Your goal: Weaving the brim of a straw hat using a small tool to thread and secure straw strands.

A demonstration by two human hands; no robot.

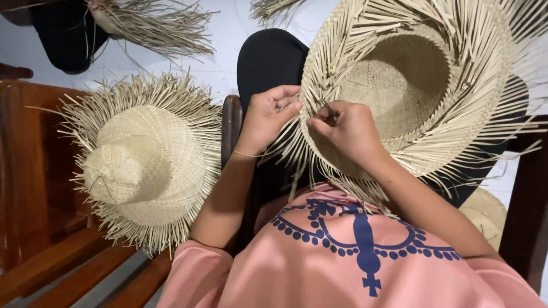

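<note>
**Two hands at the brim of an unfinished straw hat**

Head view: a pale woven straw hat with loose, unwoven strips fringing its brim rests upside down on the person's lap, its hollow crown facing up. The left hand grips the near edge of the brim, fingers curled together over the strips. The right hand sits just beside it, thumb and forefinger pinched on a single thin strip. To the left, a second fringed straw hat, crown up, lies on a brown wooden bench. At the top left, another person's hand holds a bundle of loose straw.
</note>
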